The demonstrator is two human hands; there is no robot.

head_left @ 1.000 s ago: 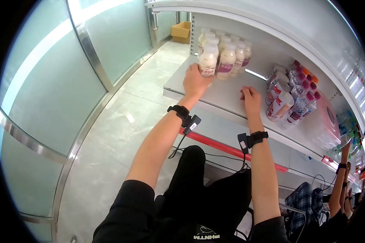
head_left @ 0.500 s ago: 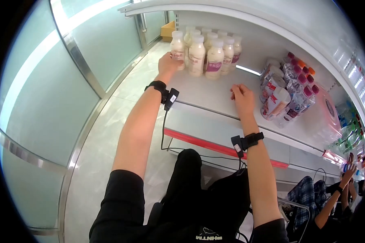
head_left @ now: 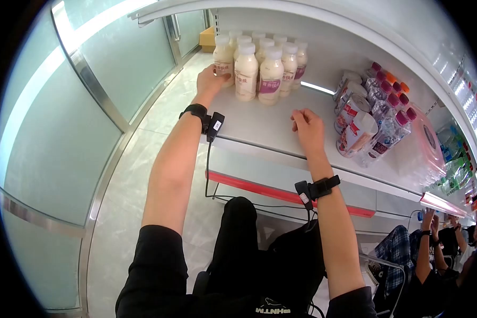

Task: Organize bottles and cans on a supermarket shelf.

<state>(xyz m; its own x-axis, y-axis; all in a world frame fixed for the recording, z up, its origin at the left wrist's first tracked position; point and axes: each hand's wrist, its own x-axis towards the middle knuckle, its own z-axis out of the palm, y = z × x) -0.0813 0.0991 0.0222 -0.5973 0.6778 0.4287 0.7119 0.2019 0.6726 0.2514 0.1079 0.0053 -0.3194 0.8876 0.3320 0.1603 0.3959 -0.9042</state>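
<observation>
My left hand (head_left: pixel 212 82) is closed round the lower part of a white-capped milk bottle (head_left: pixel 223 57) at the left end of a group. The bottle stands upright on the white shelf (head_left: pixel 254 119). Several more cream-coloured bottles crowd beside and behind it, including one with a purple label (head_left: pixel 271 79) in the front row. My right hand (head_left: pixel 309 130) hovers over the shelf's front part, fingers loosely bent and apart, with nothing in it. It lies between the milk bottles and the printed cans (head_left: pixel 356 132). Both wrists wear black straps with cabled boxes.
Clear bottles with pink caps (head_left: pixel 390 130) stand behind the cans. A pink-lidded container (head_left: pixel 426 135) is further right. Frosted glass panels (head_left: pixel 90 122) line the left side. Another person's hands (head_left: pixel 430 222) show at the lower right. Cables (head_left: pixel 238 203) hang below the shelf edge.
The view has shifted slightly, moving the shelf items left in the picture. My left hand stays on its bottle, and my right hand is still over the shelf. The other person's hands have moved.
</observation>
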